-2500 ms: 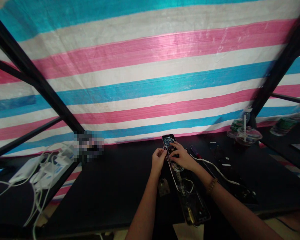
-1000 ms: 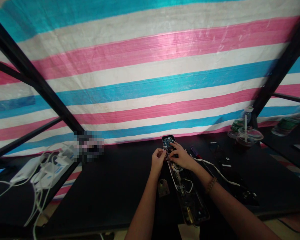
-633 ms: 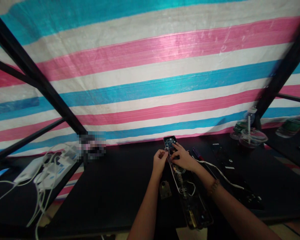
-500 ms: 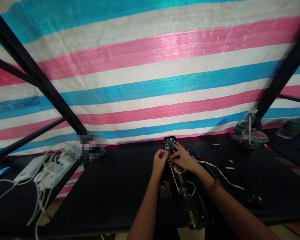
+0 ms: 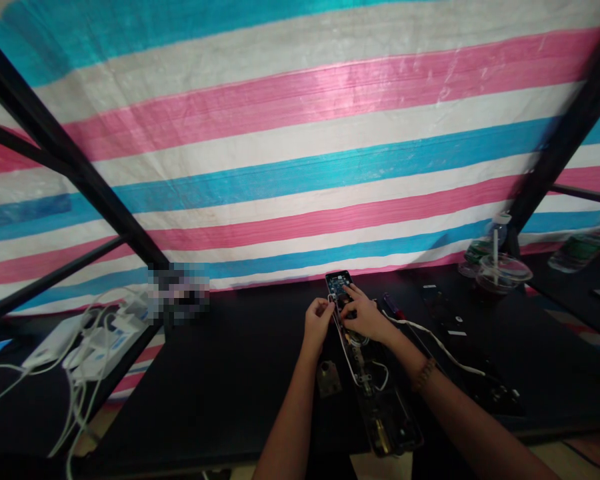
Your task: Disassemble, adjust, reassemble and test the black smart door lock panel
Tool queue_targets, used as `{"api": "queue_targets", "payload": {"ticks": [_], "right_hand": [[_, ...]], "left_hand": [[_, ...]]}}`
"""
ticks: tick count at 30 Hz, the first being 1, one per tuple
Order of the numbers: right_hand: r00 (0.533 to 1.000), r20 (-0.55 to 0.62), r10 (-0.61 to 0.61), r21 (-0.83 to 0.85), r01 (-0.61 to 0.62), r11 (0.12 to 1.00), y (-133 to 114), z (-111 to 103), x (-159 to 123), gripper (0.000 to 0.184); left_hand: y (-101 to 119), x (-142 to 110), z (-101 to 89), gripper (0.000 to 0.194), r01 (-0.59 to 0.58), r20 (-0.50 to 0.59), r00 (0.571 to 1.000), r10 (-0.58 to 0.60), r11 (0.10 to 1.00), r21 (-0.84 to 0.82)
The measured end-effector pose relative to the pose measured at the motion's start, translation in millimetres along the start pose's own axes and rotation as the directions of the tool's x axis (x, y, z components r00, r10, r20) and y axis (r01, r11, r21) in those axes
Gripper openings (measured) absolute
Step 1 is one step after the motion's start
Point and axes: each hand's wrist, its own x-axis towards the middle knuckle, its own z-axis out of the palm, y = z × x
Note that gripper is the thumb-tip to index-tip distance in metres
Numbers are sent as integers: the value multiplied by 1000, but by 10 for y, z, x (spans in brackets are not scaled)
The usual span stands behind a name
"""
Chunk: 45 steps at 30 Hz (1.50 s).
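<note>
A long open electronic device (image 5: 375,393) with exposed boards and thin white wires lies lengthwise on the black table (image 5: 220,373). My left hand (image 5: 318,323) is closed in a pinch at the device's left edge near its far end, on a thin white wire. My right hand (image 5: 364,316) rests curled on top of the device, fingertips pressing by the blue circuit board (image 5: 339,285) at its far end. A small square metal part (image 5: 328,378) lies just left of the device.
A white cable (image 5: 440,347) runs right across the table past small dark parts (image 5: 445,313) and a red-handled tool (image 5: 393,305). Lidded cups and a bottle (image 5: 495,263) stand at the back right. White chargers and cords (image 5: 95,340) lie left. A striped tarp hangs behind.
Both hands stay at the far end of the device with only small finger shifts; the view itself wobbles slightly.
</note>
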Motion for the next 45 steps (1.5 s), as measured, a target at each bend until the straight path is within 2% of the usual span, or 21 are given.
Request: {"api": "queue_targets", "payload": {"ticks": [19, 27, 38, 45], "right_hand": [[996, -68, -63, 30, 65, 997, 85, 43, 12, 11], [999, 0, -47, 68, 47, 997, 158, 48, 44, 12], [997, 76, 1, 10, -2, 1000, 10, -52, 28, 14], [999, 39, -26, 101, 22, 995, 75, -27, 36, 12]], "left_hand": [[21, -8, 7, 35, 6, 8, 1000, -6, 1000, -1], [0, -1, 0, 37, 13, 12, 1000, -13, 1000, -3], [-30, 10, -6, 33, -3, 7, 1000, 3, 1000, 10], [-42, 18, -13, 34, -8, 9, 1000, 8, 1000, 14]]}}
